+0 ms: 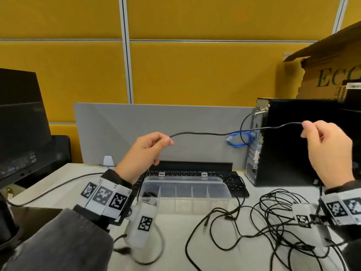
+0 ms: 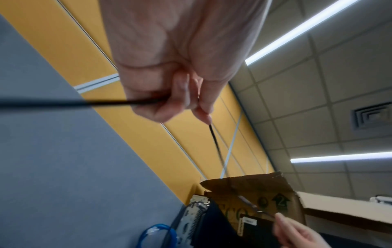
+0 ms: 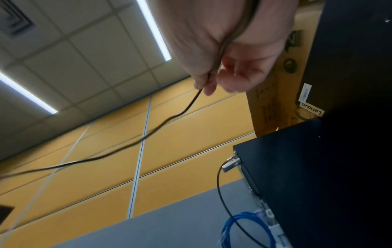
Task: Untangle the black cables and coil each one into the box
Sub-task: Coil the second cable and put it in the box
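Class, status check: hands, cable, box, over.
Left hand and right hand pinch one cable, raised. Tangle on desk. Box open.

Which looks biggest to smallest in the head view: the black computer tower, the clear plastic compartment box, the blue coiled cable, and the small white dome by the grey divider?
1. Black computer tower
2. Clear plastic compartment box; it sits nearer the camera, so this gap is unsure
3. Blue coiled cable
4. Small white dome

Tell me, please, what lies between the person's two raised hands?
A single black cable spans from the left hand to the right hand, each pinching it; the head view shows this best.
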`<state>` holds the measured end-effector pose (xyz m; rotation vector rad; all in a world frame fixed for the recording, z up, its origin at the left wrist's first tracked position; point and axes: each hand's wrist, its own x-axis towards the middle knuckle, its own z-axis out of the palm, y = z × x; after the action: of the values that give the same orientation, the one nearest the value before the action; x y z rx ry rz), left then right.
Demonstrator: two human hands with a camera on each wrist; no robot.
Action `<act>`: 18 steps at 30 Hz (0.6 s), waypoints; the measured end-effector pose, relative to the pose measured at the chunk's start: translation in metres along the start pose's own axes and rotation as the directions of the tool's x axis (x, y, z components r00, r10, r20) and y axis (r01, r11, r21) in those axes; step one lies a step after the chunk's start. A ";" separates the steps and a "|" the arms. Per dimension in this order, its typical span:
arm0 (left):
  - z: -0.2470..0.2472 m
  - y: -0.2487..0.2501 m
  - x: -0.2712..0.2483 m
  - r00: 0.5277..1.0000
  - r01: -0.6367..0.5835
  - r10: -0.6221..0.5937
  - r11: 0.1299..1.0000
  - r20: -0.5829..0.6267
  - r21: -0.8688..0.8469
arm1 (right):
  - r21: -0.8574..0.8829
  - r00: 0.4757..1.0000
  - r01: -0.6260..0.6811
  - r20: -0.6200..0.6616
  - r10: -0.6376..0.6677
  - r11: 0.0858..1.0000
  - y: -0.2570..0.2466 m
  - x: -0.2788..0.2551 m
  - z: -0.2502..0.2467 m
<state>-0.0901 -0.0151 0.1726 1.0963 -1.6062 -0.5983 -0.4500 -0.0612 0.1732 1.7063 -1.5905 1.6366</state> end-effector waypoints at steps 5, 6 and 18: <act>0.020 0.020 0.003 0.983 -0.182 0.183 0.983 -0.030 0.009 | -0.128 0.942 0.246 0.264 -0.206 0.961 -0.055 -0.027 0.015; 0.024 0.023 0.002 0.979 -0.204 0.204 0.979 -0.009 0.022 | -0.132 0.910 0.337 0.298 -0.287 0.932 -0.071 -0.037 0.018; 0.006 -0.010 -0.008 0.996 -0.024 0.012 0.991 0.091 0.130 | 0.255 0.590 0.092 0.765 -0.259 0.963 -0.091 -0.048 0.042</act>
<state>-0.0916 -0.0131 0.1589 1.1643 -1.7518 -0.5430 -0.3414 -0.0396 0.1610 2.8667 -1.4987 0.9491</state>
